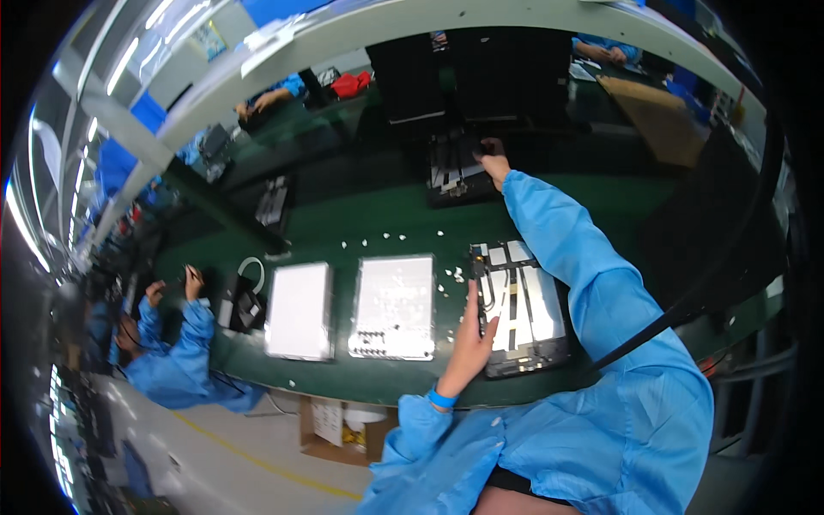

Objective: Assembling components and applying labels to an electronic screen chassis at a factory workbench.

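Note:
An opened tablet-like device (536, 300), its silver battery panels and dark cables showing, lies on the green bench in front of me. My left hand (469, 345) rests against its left edge, fingers stretched upward and the thumb apart over the face. Farther back, my right arm reaches out to a second opened dark device (459, 182). Bent around that device's upper right edge are the fingers of my right hand (493, 161); the fingertips are partly hard to make out.
Left of the near device lie a white panel with small dark pieces (395, 300) and a plain white panel (299, 311). White scraps (455, 275) dot the green bench (343, 378). A black stand-like object (245, 305) and a co-worker's blue sleeves (197, 324) are at left. A dark cable (635, 343) crosses my right sleeve.

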`<state>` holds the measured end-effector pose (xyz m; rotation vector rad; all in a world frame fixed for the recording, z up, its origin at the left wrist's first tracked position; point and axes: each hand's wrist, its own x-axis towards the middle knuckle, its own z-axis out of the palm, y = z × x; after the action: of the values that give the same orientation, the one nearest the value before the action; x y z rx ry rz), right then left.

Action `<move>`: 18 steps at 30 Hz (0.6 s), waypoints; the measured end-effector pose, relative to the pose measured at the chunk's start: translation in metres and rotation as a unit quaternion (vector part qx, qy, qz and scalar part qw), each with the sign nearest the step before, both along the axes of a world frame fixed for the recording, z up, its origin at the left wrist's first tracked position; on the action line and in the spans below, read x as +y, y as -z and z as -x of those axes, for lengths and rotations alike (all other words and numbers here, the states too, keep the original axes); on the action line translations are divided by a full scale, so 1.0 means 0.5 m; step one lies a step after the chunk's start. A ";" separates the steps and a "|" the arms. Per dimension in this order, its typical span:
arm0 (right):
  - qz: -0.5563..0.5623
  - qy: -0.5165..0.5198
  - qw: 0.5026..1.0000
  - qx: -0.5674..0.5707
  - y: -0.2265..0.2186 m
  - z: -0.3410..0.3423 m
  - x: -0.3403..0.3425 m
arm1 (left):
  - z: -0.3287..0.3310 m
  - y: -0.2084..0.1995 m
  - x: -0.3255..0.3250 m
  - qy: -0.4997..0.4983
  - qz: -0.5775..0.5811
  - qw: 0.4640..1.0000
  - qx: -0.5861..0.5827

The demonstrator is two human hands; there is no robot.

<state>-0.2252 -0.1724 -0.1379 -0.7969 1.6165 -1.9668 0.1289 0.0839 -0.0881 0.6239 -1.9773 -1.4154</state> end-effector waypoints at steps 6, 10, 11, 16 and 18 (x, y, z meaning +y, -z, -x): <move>0.058 -0.172 0.946 0.270 -0.130 0.039 0.123 | -0.019 -0.123 -0.026 0.039 0.150 0.985 -0.071; -0.007 -0.117 0.959 0.257 -0.275 0.042 0.436 | 0.021 -0.232 -0.076 0.178 0.298 0.929 -0.126; -0.004 -0.082 0.963 0.255 -0.265 0.055 0.496 | 0.053 -0.243 -0.073 0.207 0.363 0.898 -0.140; -0.179 -0.117 0.961 0.177 -0.173 0.061 0.743 | 0.232 -0.170 -0.056 0.325 0.440 0.830 -0.113; -0.166 -0.135 0.974 0.074 -0.155 0.028 0.796 | 0.271 -0.134 -0.039 0.335 0.491 0.795 -0.119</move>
<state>-0.2390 0.2257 -0.0602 -0.9842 1.7544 -1.4320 -0.0064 0.0645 -0.0208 -0.4490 -2.8917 -0.3991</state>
